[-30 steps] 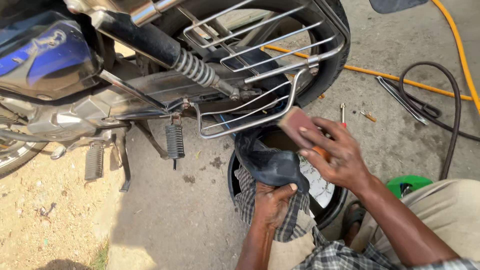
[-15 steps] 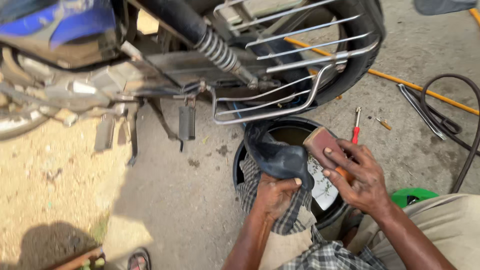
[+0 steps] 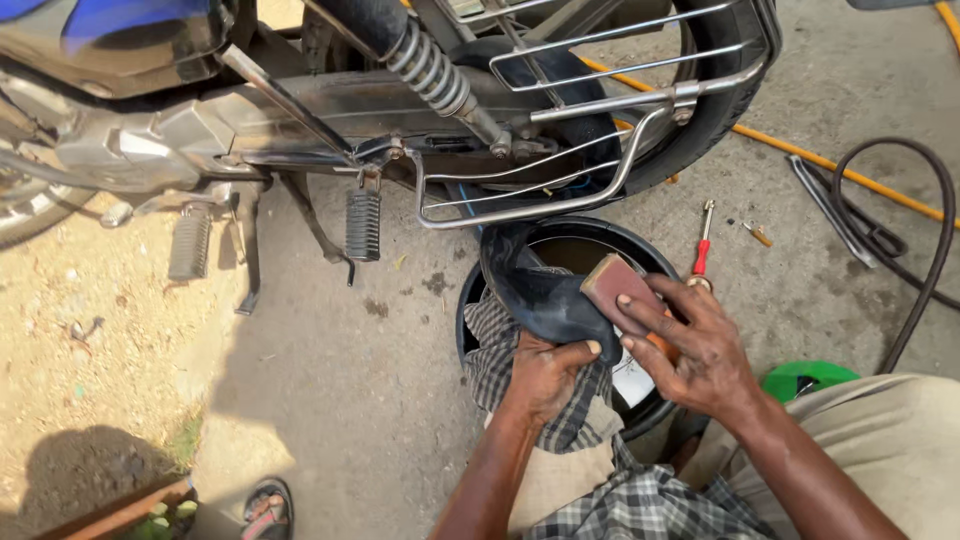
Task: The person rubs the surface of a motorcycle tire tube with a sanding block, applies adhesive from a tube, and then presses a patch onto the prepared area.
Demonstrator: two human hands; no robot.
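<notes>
We see a motorcycle [image 3: 330,110] filling the far side of the scene, its rear tyre [image 3: 720,90] to the right and a chrome guard rail [image 3: 560,190] hanging low toward us. Just near of the rail sits a round black basin [image 3: 470,310] on the concrete. Draped over its near rim lies a checked cloth [image 3: 500,365], and on that cloth rests a black rubber inner tube [image 3: 535,295], folded up from the basin. Our left hand [image 3: 545,375] clamps around the tube from the near side, fingers closed over the rubber. Our right hand [image 3: 695,345] grips a small reddish-brown rubbing block [image 3: 615,280] and presses it against the tube's right face. Right of the basin, apart from it, lies a red-handled screwdriver [image 3: 702,250].
</notes>
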